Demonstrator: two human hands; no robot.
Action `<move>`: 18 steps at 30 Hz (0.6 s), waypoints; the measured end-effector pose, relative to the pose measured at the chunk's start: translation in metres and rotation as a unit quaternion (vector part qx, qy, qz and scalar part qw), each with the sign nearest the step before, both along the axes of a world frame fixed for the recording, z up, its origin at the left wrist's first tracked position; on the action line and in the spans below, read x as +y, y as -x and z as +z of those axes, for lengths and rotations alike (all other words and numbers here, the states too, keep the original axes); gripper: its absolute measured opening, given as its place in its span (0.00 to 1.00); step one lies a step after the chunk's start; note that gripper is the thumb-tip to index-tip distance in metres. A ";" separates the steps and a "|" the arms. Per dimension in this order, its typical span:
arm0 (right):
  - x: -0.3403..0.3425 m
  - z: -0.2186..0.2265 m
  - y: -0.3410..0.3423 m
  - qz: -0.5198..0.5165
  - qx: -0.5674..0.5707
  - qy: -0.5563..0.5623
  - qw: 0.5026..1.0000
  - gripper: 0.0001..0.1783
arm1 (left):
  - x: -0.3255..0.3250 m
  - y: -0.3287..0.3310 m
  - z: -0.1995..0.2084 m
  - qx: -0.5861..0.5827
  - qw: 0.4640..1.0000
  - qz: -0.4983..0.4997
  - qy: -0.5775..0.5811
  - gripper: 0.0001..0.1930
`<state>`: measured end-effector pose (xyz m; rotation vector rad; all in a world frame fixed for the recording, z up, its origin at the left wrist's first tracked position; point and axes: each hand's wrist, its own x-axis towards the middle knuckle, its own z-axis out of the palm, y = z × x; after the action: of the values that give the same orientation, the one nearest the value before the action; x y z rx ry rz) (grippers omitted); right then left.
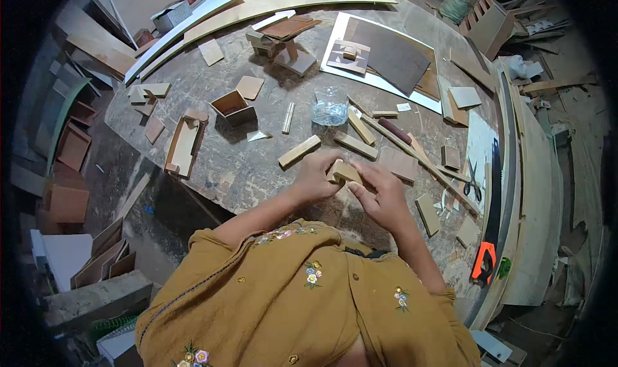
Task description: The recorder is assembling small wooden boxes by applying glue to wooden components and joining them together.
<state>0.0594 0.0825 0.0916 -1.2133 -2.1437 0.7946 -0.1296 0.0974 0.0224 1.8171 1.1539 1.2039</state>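
Note:
Close to my body, over the near edge of the worktable [257,180], both hands hold a small pale wooden piece [347,172]. It looks like short blocks set at an angle; whether they are joined I cannot tell. My left hand [315,176] is closed round its left end, and my right hand [381,193] pinches the right end between thumb and fingers. Just beyond my hands lie loose wooden blocks: one to the left [299,152], one ahead [356,145] and one farther back [361,128]. A flat wooden piece [399,164] lies beside my right hand.
A clear plastic container [329,110] stands mid-table, with an open wooden box [233,108] and a wooden tray [187,145] to its left. Scissors [473,183] and an orange-handled handsaw [486,257] lie at the right. Boards [386,64] and long strips [277,19] occupy the far side.

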 end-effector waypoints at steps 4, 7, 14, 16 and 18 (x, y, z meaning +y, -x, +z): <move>0.015 0.016 -0.011 -0.034 0.013 -0.091 0.995 0.36 | 0.005 0.001 -0.005 -0.126 0.984 -0.015 0.123 0.12; 0.019 0.017 -0.025 -0.106 0.148 -0.028 0.983 0.35 | 0.010 -0.012 -0.004 -0.337 0.916 -0.006 0.216 0.19; -0.003 -0.027 -0.008 -0.071 0.094 0.003 0.993 0.59 | 0.028 -0.031 -0.009 -0.570 0.730 -0.178 0.333 0.21; -0.002 -0.035 -0.002 -0.093 0.092 -0.002 0.991 0.58 | 0.024 -0.037 0.012 -0.532 0.742 -0.156 0.376 0.26; -0.001 -0.046 -0.002 -0.106 0.137 0.012 0.985 0.55 | 0.024 -0.041 0.010 -0.523 0.750 -0.161 0.371 0.27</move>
<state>0.0618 0.0814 0.0455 -1.2399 -1.7572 0.8412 -0.0891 0.1215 0.0328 0.4885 0.4636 1.0511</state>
